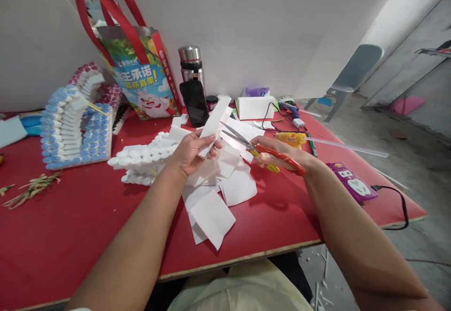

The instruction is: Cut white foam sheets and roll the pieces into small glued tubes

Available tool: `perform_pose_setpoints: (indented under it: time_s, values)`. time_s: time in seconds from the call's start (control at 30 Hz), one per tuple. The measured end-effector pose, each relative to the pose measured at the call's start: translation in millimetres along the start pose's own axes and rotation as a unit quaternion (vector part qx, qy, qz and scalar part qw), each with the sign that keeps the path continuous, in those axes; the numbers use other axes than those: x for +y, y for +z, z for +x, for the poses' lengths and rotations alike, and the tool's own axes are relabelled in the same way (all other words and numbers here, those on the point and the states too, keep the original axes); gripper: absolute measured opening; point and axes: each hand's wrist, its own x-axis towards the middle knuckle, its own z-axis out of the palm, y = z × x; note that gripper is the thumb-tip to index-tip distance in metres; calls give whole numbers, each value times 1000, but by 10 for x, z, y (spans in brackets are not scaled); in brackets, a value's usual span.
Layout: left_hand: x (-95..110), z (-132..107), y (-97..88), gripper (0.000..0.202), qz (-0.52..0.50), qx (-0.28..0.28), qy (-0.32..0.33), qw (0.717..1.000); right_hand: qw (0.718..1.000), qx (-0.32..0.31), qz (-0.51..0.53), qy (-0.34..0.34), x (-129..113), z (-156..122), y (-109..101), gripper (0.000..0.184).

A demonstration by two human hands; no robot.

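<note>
Between the thumb and fingers of my left hand (193,153) is a long strip of white paper (217,122), tilted up and away from me. My right hand (273,150) grips a pair of scissors (243,140) with orange and yellow handles. Their blades are parted and point left, with the tips close to the strip's right edge; whether they touch it I cannot tell. Beneath both hands lie several loose pieces of white paper (213,217), overlapping on the red table (268,226). Just left of my left hand sits a bundle of white rolls (144,156).
Blue-and-white rolled pieces (75,128) stand at left beside a printed bag (141,76). A phone (195,103) leans on a steel flask (192,62). To the right are a yellow glue gun (291,138) with a clear stick and a purple power socket (350,182) with its cord.
</note>
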Motion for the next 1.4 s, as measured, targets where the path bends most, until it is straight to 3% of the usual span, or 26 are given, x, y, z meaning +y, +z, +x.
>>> perform_pose_setpoints:
  time_s: [0.27,0.73,1.4]
  values:
    - [-91,-36,122,24,70,-73,-27,995,999,-35,10,15,24,25,22,50]
    - [-95,-32,96,25,65,-72,-28,995,996,-14,83,36,48,80,97,38]
    - [-68,-33,39,26,70,-89,-47,992,990,54,71,112,-151,56,138,44]
